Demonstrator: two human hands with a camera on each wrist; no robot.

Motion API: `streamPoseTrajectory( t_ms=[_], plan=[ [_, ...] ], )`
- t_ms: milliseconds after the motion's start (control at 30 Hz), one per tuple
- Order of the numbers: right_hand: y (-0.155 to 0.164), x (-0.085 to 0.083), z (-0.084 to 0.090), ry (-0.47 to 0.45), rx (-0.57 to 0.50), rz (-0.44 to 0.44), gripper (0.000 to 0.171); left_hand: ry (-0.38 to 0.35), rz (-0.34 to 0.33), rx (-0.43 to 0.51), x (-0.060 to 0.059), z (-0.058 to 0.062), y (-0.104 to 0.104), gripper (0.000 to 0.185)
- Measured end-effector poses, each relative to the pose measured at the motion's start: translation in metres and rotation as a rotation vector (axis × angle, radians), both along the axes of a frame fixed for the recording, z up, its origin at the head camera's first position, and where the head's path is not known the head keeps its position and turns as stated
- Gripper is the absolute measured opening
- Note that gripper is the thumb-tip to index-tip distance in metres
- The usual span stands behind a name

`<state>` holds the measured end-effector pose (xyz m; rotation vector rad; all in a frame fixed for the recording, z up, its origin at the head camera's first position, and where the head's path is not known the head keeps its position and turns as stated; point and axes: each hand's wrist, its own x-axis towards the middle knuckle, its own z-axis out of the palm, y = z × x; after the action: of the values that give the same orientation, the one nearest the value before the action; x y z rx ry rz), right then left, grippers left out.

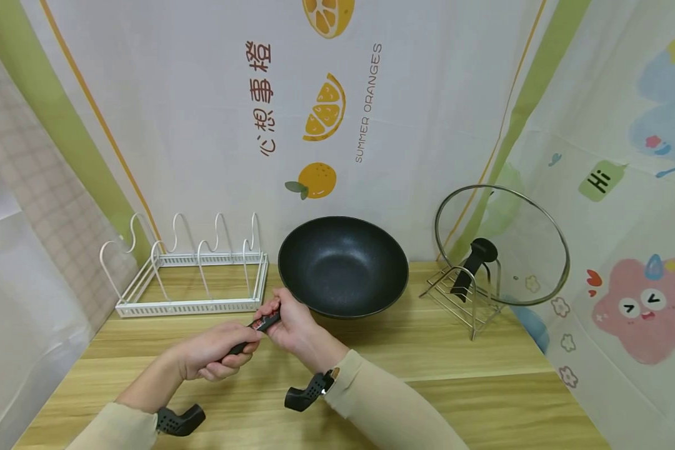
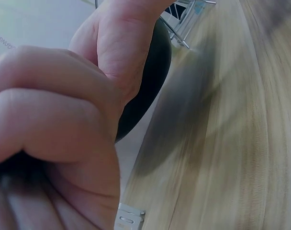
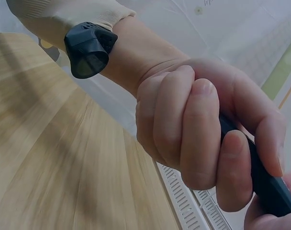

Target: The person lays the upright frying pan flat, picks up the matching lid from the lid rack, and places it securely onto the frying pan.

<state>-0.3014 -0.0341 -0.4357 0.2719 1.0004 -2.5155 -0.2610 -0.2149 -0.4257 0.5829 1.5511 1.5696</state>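
Note:
A black wok (image 1: 343,269) is held up over the table, its bowl facing me. The left hand (image 1: 219,351) curls round the rear of its black handle (image 1: 265,322). Closer to the bowl, the right hand (image 1: 294,322) grips the same handle, just ahead of the left. In the right wrist view the left hand (image 3: 198,124) has its fingers wrapped about the handle (image 3: 270,189), with a bit of the right hand at the corner. The left wrist view shows the wok's dark side (image 2: 152,81) partly hidden behind the right hand (image 2: 124,43).
A white rack (image 1: 188,306) with upright loops stands at the back left. At the right, a wire stand (image 1: 472,312) bears a glass lid (image 1: 565,250) with a black knob. Printed curtains (image 1: 202,125) hang behind the wooden table (image 1: 427,362) and at both sides.

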Motion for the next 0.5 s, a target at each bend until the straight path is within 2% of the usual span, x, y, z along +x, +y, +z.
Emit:
streamPoseTrajectory(
  t_ms=[500],
  plan=[
    [-0.0001,-0.0023,-0.0062,-0.007,-0.001,-0.002,0.049,-0.019,0.030,-0.032,-0.0017,-0.0068,0.0002,0.036]
  ],
)
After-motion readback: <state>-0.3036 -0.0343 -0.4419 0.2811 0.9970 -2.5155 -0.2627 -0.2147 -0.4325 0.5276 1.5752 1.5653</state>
